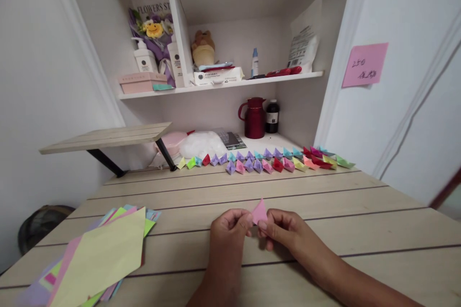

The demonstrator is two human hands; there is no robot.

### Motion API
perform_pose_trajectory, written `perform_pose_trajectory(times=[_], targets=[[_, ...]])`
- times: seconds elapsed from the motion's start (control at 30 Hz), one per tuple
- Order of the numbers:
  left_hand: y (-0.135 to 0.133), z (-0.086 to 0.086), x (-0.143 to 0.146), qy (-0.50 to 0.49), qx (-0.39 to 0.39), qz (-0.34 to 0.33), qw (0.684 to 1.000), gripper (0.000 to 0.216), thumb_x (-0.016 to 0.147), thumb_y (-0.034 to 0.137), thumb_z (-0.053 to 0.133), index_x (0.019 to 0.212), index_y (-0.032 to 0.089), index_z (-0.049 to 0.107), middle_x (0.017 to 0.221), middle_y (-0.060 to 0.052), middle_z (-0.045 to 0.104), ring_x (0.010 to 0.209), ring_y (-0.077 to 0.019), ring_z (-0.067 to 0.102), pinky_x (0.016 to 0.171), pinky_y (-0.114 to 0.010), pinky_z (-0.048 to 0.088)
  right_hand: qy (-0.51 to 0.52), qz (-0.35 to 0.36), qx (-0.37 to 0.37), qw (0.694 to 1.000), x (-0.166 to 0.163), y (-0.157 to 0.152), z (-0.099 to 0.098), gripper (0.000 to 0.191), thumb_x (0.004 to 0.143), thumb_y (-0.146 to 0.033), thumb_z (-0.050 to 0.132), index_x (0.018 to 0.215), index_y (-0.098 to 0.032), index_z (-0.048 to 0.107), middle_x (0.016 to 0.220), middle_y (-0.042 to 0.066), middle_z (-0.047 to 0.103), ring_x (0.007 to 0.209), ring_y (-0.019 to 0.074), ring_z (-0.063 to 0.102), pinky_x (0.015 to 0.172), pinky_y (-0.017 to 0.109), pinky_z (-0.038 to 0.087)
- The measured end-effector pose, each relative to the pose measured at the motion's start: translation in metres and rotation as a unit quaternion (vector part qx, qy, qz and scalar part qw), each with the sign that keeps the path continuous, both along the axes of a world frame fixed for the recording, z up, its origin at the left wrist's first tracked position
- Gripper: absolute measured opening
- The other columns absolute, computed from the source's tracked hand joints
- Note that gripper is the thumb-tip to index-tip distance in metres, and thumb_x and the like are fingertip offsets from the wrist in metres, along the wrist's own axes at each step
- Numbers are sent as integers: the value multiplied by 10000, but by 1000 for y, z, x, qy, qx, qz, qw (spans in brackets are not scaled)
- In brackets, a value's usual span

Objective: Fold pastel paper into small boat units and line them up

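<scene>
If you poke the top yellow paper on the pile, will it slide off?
Probably yes. The yellow sheet lies loose on a fanned stack of coloured paper, so a poke would likely make it slide. It looks thin and flat, so it should feel very light and flop when lifted by one corner.

Head camera, looking forward-down over desk (324, 201), close.

Fingers (248, 223) hide the pink paper's (259, 211) lower part, perhaps folded.
</scene>
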State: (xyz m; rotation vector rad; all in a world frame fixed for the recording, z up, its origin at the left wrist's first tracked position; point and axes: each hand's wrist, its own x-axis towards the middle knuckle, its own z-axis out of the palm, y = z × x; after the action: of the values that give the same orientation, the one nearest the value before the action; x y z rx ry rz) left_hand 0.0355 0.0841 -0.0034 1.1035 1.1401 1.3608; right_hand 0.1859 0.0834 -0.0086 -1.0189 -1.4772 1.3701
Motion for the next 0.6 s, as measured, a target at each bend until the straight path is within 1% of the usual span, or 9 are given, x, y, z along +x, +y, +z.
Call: perform_pose_trajectory(times=[0.1,0.2,0.3,0.37,0.47,0.6], targets=[[0,1,-1,-12,-6,-50,999,210,676,340,658,615,139,648,507,20,525,493,-93,412,521,-217,319,-18,15,24,999,0,0,-1,355,803,-492,620,680,-161,574,591,11,597,550,122,472,541,244,320],[0,0,-3,-8,-4,-71,997,273,709,380,637,579,144,596,500,33,464,506,-89,379,527,-218,296,-5,19,48,999,1,1,-1,317,795,-466,646,726,-169,563,665,13,611,582,122,483,555,241,338],[0,1,-4,22,-1,-67,998,278,706,374,637,562,145,572,505,36,440,517,-91,370,529,-220,282,16,7,71,997,3,2,1,276,764,-425,695,792,-181,569,705,-3,601,624,127,486,579,241,348],[-1,2,-2,44,-12,-65,997,257,688,359,644,564,142,581,498,37,437,506,-91,361,515,-222,271,12,3,75,997,4,1,3,272,776,-420,685,739,-174,572,655,-15,569,616,126,476,588,245,347],[-2,2,1,53,-28,-55,997,227,662,351,664,599,138,619,513,26,481,497,-96,379,510,-225,293,31,15,49,998,3,0,7,328,806,-448,643,667,-158,577,618,-7,565,611,131,497,610,258,363],[-4,-1,3,26,-5,-28,999,321,718,443,631,616,139,653,578,-12,562,562,-125,468,588,-244,382,97,27,13,995,0,-2,11,355,807,-478,632,686,-146,606,671,25,619,673,156,550,660,275,392]])
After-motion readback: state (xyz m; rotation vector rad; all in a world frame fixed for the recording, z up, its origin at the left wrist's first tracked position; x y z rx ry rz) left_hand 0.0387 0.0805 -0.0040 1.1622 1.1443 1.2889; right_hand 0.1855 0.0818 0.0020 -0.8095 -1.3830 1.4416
